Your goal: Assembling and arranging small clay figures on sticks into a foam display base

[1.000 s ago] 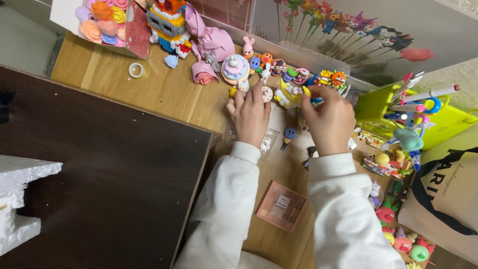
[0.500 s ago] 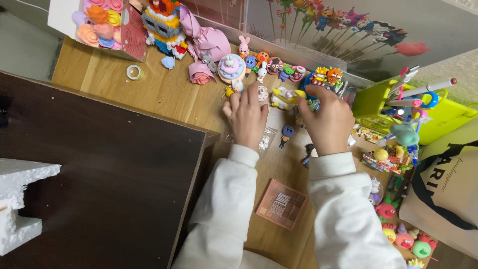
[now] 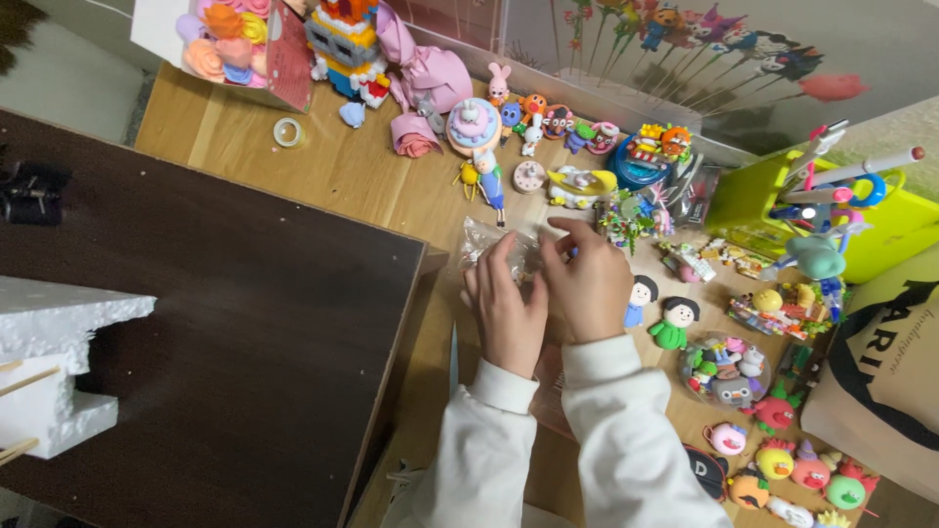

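My left hand [image 3: 509,315] and my right hand [image 3: 590,284] are pressed together over the wooden table [image 3: 333,171], both in white sleeves. Between the fingers they pinch a crinkled clear plastic bag [image 3: 489,240] with something small inside; what it is I cannot make out. Just past the fingertips stand small clay figures: a blue-dressed doll [image 3: 487,181], a pink round cake [image 3: 471,125] and a yellow figure [image 3: 579,186]. Right of my right hand lie two flat dolls with black hair, one blue [image 3: 638,299] and one green [image 3: 673,324].
A dark brown board [image 3: 205,332] covers the left, with white foam [image 3: 49,372] at its edge. A block-built figure [image 3: 344,44] and paper flowers [image 3: 230,39] stand at the back. A yellow-green box [image 3: 831,210] of pens, a cloth bag [image 3: 885,376] and several clay toys crowd the right.
Both hands have drawn back toward me from the row of clay figures and come together. They now hold the clear plastic bag.
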